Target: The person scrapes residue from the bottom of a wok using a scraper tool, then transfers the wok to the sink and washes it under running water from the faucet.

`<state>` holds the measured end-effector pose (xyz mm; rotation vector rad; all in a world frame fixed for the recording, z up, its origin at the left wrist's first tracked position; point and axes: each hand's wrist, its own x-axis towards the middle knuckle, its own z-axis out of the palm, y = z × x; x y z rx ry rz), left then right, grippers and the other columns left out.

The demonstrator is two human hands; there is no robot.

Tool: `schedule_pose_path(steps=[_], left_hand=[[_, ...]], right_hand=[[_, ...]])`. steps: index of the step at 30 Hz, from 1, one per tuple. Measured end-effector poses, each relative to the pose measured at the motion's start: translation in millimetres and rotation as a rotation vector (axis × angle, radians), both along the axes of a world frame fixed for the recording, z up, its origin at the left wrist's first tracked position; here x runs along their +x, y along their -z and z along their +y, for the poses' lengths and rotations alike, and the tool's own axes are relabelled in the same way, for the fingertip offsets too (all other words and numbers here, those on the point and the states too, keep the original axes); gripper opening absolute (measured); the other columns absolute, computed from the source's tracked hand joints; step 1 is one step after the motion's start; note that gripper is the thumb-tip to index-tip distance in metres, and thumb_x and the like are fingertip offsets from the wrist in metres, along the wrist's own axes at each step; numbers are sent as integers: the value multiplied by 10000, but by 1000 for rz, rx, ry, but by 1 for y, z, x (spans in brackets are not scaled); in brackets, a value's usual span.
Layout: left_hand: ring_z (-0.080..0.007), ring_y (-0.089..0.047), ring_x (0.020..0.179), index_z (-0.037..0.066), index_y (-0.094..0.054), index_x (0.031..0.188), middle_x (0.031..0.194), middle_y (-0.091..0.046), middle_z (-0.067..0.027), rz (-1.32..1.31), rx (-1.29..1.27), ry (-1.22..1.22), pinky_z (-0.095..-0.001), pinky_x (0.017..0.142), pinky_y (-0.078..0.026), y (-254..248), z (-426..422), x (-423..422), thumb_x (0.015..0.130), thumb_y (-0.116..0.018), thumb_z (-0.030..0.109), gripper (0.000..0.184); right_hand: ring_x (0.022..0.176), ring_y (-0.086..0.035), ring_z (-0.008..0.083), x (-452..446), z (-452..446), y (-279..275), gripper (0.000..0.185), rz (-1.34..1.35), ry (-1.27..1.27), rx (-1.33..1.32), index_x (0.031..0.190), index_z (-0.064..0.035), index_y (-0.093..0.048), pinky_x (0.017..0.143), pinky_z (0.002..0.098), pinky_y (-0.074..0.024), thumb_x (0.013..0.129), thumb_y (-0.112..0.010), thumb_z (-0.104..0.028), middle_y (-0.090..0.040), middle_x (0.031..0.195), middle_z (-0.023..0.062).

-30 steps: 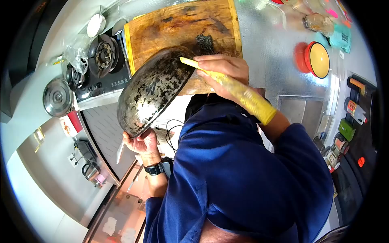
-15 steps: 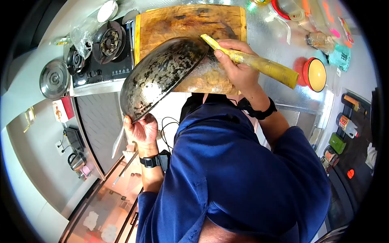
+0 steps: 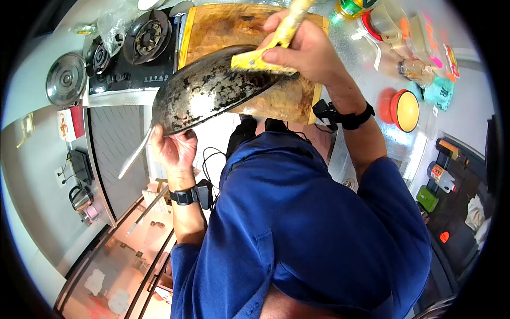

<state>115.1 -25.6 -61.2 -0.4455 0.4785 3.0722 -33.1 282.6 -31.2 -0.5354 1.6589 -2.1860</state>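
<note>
A person's blue top (image 3: 313, 228) is filling the near part of the view, with both forearms reaching forward from its short sleeves. A black watch (image 3: 184, 196) is circling the left wrist, and a black band (image 3: 356, 118) is circling the right. The left hand (image 3: 175, 149) is gripping the lower edge of a wok (image 3: 204, 95), its thumb and fingers closing on the rim. The wok is leaning on a slant over the near left part of a wooden board (image 3: 228, 24), its outer side facing up and showing black, flaking patches over bare metal. The right hand (image 3: 305, 50) is wrapping around a yellow scraper (image 3: 260, 61), whose wide head is lying across the wok's upper right part; it seems to be touching the metal, though this angle makes the contact hard to judge. The board is resting on a shiny surface (image 3: 345, 53). To its left, a black stove (image 3: 130, 74) is standing close by, with a round metal lid (image 3: 66, 78) sitting beyond it. To the right, a yellow-lined red bowl (image 3: 407, 110) is sitting well apart from the board, and farther off a teal bag (image 3: 438, 94) is lying near clear containers.
</note>
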Motion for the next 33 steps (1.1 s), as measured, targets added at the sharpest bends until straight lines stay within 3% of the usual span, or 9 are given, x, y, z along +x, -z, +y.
schedule_pose_path(steps=[6,9,10,13,15,17,24,30,33], left_hand=[[-272,-694,1036,-41,-601,1203,1188,-679,-180,8,-46,14,-355,738,-624,-23,-7,-35,911,-583,128,337],[-246,-663,1086,-13,-619,1156,1160,-693,-145,-57,-108,-8,-403,922,-551,-26,-17,-52,912,-589,134,286],[-242,-644,1106,-5,-616,1143,1169,-687,-135,-132,-162,-56,-428,1015,-484,-34,-12,-58,916,-590,148,274],[-220,-672,1010,19,-622,1117,1121,-703,-89,-223,-310,-113,-354,851,-545,-57,15,-67,945,-540,183,251],[-253,-648,1078,8,-608,1168,1166,-679,-108,-219,-348,-147,-417,987,-502,-55,26,-72,967,-511,191,289],[-264,-638,1091,1,-599,1178,1167,-671,-123,-232,-372,-204,-433,996,-493,-54,32,-76,984,-492,203,300],[-280,-649,1047,-23,-559,1201,1145,-655,-145,-164,-448,-252,-417,942,-527,-47,43,-81,1008,-468,243,341],[-287,-657,1030,-17,-547,1193,1146,-647,-146,-181,-478,-248,-427,914,-540,-52,40,-82,1015,-389,309,404],[-290,-663,1012,-20,-546,1187,1140,-646,-150,-160,-471,-206,-428,892,-549,-50,35,-85,1009,-379,304,405]], right_hand=[[838,-625,107,24,-34,3,432,152,94,37,1196,-13,-507,732,251,-518,850,-760,-61,-639,904,55],[795,-619,91,36,-50,1,405,91,142,-35,1152,-24,-508,686,231,-508,842,-764,-67,-642,894,55],[852,-600,107,37,-49,-4,377,72,63,20,1159,-35,-459,758,253,-494,874,-704,-4,-618,931,63],[835,-590,103,40,-58,-3,362,99,12,28,1129,-43,-457,732,255,-492,871,-709,-8,-602,916,62],[811,-581,101,44,-64,-3,339,119,12,30,1088,-42,-465,707,252,-488,866,-720,-21,-591,912,61],[788,-572,93,49,-71,-9,303,135,64,115,1050,-29,-496,692,247,-480,861,-733,-39,-592,895,52],[742,-550,77,63,-90,-15,260,169,325,144,973,-17,-560,657,246,-456,855,-769,-119,-578,838,19],[721,-535,77,76,-105,-26,240,334,305,298,935,-22,-583,639,247,-442,841,-779,-124,-579,799,10],[710,-534,79,76,-117,-25,225,190,437,224,900,-27,-598,630,254,-439,835,-785,-135,-582,782,9]])
